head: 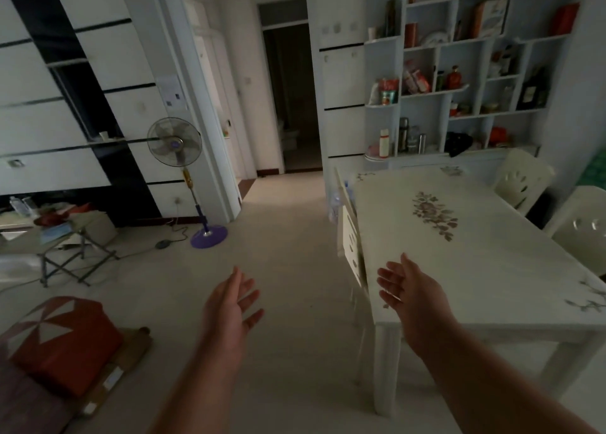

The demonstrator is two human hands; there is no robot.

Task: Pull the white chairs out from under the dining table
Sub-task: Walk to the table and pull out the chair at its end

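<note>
The white dining table (485, 269) with flower prints fills the right half of the view. Two white chairs are tucked under its left side, a near chair (352, 246) and a far chair (341, 184), with only their backrests showing. Two more white chairs stand on the right side, one further back (521, 179) and one nearer (583, 227). My left hand (231, 305) hovers open over the floor, left of the near chair. Over the table's front left corner, my right hand (408, 294) is open, just right of that chair's backrest. Neither hand touches anything.
A standing fan (178, 158) with a purple base stands on the floor at the left centre, its cord trailing. A small folding table (65, 237) with clutter sits far left. A red box (65, 338) lies at the lower left. Shelves (459, 73) with bottles stand behind the table.
</note>
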